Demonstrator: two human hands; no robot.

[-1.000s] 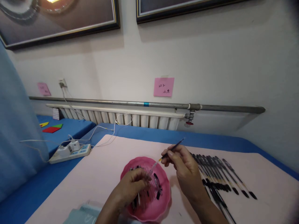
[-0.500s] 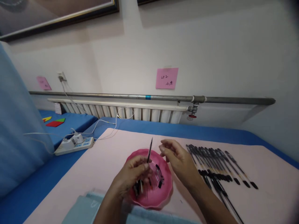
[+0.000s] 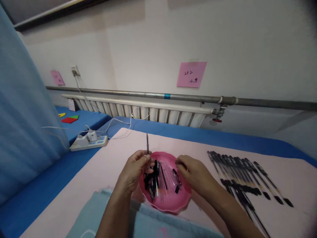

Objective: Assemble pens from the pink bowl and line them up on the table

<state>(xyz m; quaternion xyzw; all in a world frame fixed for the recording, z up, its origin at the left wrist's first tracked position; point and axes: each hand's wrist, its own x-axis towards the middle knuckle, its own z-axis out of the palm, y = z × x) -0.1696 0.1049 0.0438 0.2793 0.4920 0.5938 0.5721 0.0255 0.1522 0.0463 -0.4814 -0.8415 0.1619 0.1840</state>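
Note:
My left hand pinches a slim pen, its dark tip pointing up, over the left side of a pink scalloped bowl. Black pen parts and clear tubes lie in this bowl, partly hidden by the left fingers. Above the bowl's right rim is my right hand, its fingers curled in. Whatever those fingers hold, if anything, is hidden. Right of this hand, pens with black ends lie side by side in a slanting row.
Pale pink paper covers the blue table. In front of me lies folded light blue cloth. A power strip with plugs and white cables sits at left, near a blue curtain. Behind runs a radiator.
My right hand has lowered to the bowl's right rim and its fingers have curled in. The pen in my left hand now stands more upright. The whole view has shifted slightly.

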